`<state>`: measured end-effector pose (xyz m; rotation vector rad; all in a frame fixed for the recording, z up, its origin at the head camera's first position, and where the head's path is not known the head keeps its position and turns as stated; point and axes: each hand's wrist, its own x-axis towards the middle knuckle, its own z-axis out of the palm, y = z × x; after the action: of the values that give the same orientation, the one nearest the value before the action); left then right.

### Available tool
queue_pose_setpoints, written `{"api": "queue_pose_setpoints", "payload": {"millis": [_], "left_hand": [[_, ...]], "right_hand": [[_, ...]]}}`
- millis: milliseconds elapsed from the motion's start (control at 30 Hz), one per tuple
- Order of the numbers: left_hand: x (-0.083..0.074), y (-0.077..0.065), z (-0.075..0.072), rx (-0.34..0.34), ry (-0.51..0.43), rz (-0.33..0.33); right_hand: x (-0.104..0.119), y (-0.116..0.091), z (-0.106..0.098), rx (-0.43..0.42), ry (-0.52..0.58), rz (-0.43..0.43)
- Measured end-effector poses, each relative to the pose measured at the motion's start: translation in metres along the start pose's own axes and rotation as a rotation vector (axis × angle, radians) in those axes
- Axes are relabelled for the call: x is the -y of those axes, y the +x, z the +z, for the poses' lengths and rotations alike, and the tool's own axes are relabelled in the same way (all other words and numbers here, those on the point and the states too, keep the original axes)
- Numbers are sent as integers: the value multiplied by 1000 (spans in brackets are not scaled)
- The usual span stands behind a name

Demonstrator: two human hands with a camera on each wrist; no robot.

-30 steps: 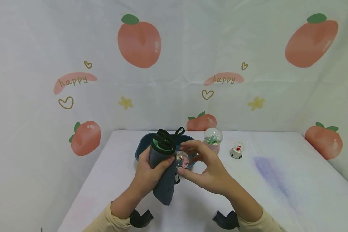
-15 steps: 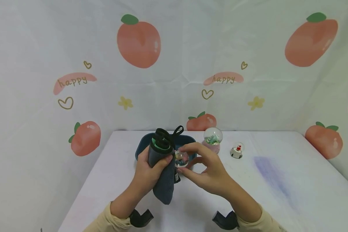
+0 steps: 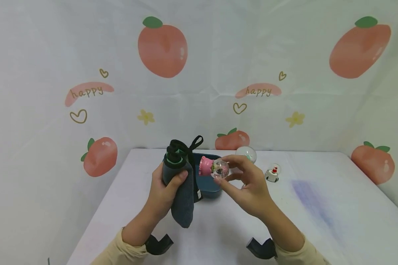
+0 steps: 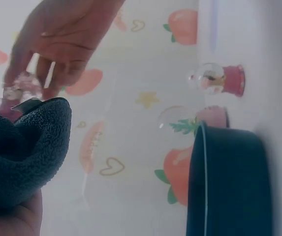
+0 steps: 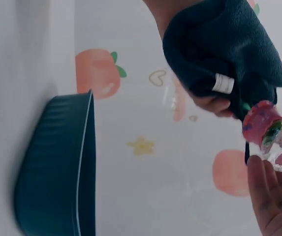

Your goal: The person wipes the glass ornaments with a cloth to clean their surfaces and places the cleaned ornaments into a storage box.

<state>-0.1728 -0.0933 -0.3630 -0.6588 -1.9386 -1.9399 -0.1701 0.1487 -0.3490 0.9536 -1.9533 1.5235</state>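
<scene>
Below mid-frame, my right fingers (image 3: 240, 159) pinch the globe (image 3: 220, 169) sideways, pink base (image 3: 205, 166) facing the towel (image 3: 183, 198) my left fingers (image 3: 178, 180) grip.

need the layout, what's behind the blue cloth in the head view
Behind the blue cloth is a blue tub, its right part showing. The cloth and left hand cover most of its left, so anything inside there is hidden.

Two pink bands (image 3: 258, 90) on the backdrop (image 3: 199, 48) read "happy", one above-left, one above-right of the blue tub (image 3: 212, 189); the towel's (image 3: 182, 198) white tag (image 5: 223, 83), in front, is illegible.
</scene>
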Motion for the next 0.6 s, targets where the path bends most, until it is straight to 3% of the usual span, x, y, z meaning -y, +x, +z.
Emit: {"api": "queue_pose_setpoints", "payload": {"millis": [333, 600], "left_hand": [[-5, 3, -9, -40, -67, 3], [-5, 5, -11, -5, -59, 13]], "right_hand": [[-33, 4, 0, 36, -159, 113], [-55, 10, 7, 131, -264, 262]]}}
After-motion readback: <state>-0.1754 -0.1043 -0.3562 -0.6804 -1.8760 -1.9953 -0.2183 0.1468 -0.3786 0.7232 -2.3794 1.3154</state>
